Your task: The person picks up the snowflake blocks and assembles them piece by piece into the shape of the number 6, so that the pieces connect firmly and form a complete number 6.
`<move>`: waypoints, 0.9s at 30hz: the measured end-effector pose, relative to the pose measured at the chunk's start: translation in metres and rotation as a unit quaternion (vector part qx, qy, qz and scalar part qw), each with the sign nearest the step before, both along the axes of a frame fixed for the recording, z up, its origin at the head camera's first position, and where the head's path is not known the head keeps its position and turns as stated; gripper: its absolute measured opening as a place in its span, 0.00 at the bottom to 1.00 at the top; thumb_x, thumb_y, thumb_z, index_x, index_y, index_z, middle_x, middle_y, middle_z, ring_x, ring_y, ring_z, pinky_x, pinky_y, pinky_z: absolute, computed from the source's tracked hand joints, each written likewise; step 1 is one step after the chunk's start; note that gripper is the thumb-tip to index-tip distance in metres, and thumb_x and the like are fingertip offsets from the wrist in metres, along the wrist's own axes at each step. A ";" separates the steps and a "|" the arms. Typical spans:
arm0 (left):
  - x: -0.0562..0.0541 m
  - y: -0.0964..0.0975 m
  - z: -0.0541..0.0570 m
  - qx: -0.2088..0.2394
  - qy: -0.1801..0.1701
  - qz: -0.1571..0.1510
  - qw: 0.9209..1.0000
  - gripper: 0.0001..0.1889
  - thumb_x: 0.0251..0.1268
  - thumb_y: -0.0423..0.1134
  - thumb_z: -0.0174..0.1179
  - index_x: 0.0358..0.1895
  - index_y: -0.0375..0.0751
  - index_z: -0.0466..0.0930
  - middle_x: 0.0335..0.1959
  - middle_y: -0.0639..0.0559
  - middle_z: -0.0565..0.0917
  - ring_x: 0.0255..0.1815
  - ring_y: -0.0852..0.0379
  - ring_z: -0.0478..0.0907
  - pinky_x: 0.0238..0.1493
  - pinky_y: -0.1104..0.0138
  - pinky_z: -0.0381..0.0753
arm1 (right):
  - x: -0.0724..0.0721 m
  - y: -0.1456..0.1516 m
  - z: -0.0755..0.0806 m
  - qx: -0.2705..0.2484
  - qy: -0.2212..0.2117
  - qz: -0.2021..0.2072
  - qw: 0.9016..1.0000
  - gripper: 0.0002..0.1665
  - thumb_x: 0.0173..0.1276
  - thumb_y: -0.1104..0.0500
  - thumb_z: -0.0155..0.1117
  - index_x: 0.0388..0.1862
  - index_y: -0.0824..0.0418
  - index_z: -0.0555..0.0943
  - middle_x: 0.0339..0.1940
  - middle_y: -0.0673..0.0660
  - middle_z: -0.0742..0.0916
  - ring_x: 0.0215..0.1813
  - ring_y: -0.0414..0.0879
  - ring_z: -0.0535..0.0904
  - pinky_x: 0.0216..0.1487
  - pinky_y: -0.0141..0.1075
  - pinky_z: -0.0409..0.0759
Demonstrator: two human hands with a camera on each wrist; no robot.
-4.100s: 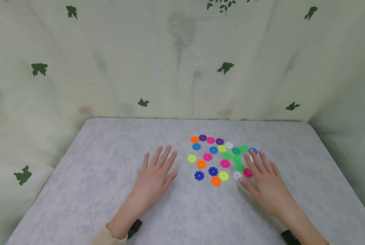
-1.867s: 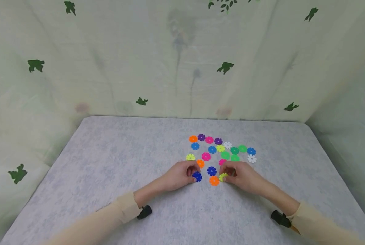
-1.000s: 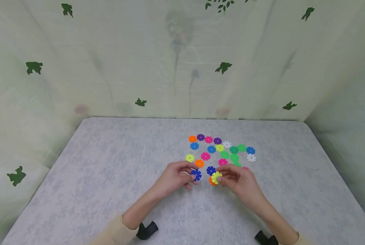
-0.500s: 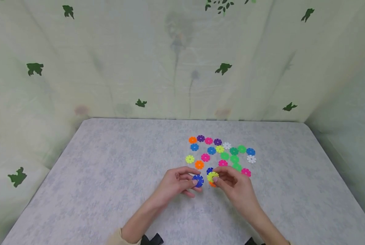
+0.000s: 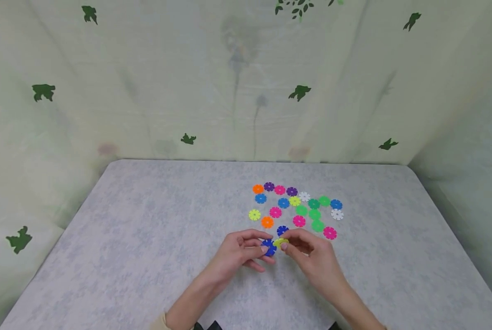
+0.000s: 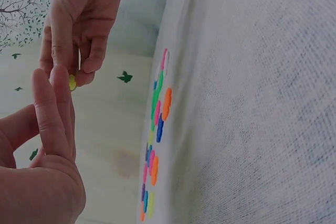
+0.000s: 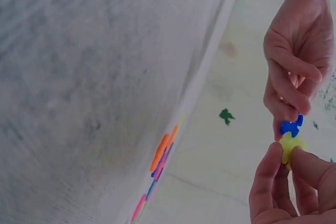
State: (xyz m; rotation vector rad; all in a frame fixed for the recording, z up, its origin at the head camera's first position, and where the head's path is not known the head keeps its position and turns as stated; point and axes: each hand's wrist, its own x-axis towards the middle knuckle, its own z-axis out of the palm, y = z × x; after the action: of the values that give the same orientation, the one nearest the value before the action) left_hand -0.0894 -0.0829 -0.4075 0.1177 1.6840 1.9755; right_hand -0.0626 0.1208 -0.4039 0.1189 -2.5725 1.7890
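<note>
Pair in hand: blue disc (image 5: 271, 247) on the left, yellow disc (image 5: 279, 243) on the right

The left hand (image 5: 237, 250) pinches the blue disc with its thumb across the near face, its other fingers spread behind and below. The right hand (image 5: 312, 256) pinches the yellow disc between thumb and forefinger. Both hands are raised off the table (image 5: 146, 220), near its middle, with their fingertips close together. The held discs overlap at their edges in the head view, and the right wrist view shows yellow right up against blue; whether their slots are locked together, I cannot tell. Blue turns its face to the head camera, while yellow is tipped and looks narrow. From the left wrist, only a bit of yellow shows past the fingers.

Loose discs (image 5: 275, 212) lie scattered on the far side of the hands. A navy disc (image 5: 282, 230) is just beyond the fingertips, with an orange disc (image 5: 267, 222) to its left and farther off. Green discs (image 5: 314, 214) gather toward the right. At the right end, a light blue disc (image 5: 336, 204) has a white disc (image 5: 337, 214) just on its near side. A pink disc (image 5: 330, 233) sits just beyond the right hand.

Past the far edge hangs a pale cloth (image 5: 146, 55) printed with green birds (image 5: 300, 92). A beige cuff (image 5: 160, 322) shows on the left forearm.
</note>
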 end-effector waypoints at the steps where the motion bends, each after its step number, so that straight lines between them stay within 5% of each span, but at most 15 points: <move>1: 0.000 0.000 0.000 0.002 -0.003 0.001 1.000 0.16 0.68 0.31 0.58 0.56 0.29 0.78 0.33 0.41 0.85 0.40 0.44 0.86 0.35 0.61 0.85 | 0.000 0.000 0.000 -0.004 -0.004 0.001 1.000 0.13 0.64 0.66 0.69 0.43 0.49 0.85 0.38 0.47 0.87 0.39 0.42 0.84 0.43 0.33 0.83; 15: 0.002 0.000 -0.001 0.022 -0.014 0.003 1.000 0.15 0.67 0.29 0.58 0.54 0.27 0.78 0.44 0.31 0.84 0.39 0.44 0.87 0.35 0.63 0.85 | 0.001 0.001 0.001 -0.040 -0.032 0.032 0.998 0.08 0.66 0.65 0.68 0.44 0.58 0.86 0.38 0.50 0.87 0.41 0.55 0.85 0.43 0.34 0.83; 24: 0.004 0.001 0.002 0.030 -0.025 0.014 0.999 0.13 0.67 0.26 0.58 0.53 0.26 0.78 0.32 0.37 0.85 0.37 0.42 0.87 0.42 0.59 0.84 | 0.000 0.001 -0.001 -0.027 -0.025 0.037 0.999 0.11 0.63 0.69 0.69 0.38 0.53 0.86 0.36 0.49 0.87 0.39 0.46 0.84 0.43 0.34 0.83; 27: 0.005 0.001 0.001 0.027 -0.021 0.001 0.999 0.13 0.67 0.26 0.57 0.52 0.29 0.80 0.37 0.35 0.85 0.37 0.43 0.87 0.42 0.59 0.84 | -0.001 0.003 -0.002 -0.039 -0.030 0.052 0.997 0.09 0.64 0.67 0.68 0.39 0.54 0.86 0.37 0.51 0.88 0.40 0.49 0.84 0.43 0.35 0.83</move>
State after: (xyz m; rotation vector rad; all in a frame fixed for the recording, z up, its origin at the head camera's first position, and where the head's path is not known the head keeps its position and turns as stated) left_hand -0.0848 -0.0816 -0.4062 0.0929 1.6054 2.0121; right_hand -0.0637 0.1242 -0.4057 0.2062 -2.5780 1.9545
